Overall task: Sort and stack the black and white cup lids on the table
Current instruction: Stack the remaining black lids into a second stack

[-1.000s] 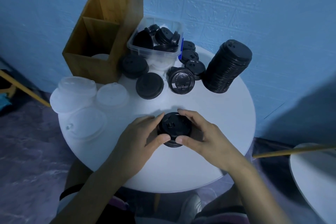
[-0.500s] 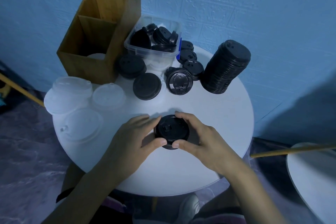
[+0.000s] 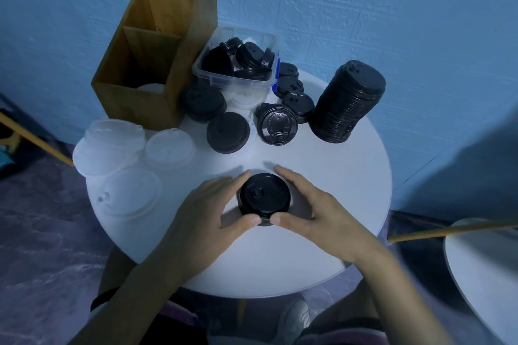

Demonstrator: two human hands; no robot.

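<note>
Both hands — left hand [image 3: 207,213] and right hand [image 3: 314,210] — curl around a short stack of round black plastic lids [image 3: 265,197], resting near the front of the round white table [image 3: 322,176].

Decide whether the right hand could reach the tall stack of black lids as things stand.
Probably yes: bare table lies between the right hand and the tall stack, though that hand now holds the small black lid stack.
</note>
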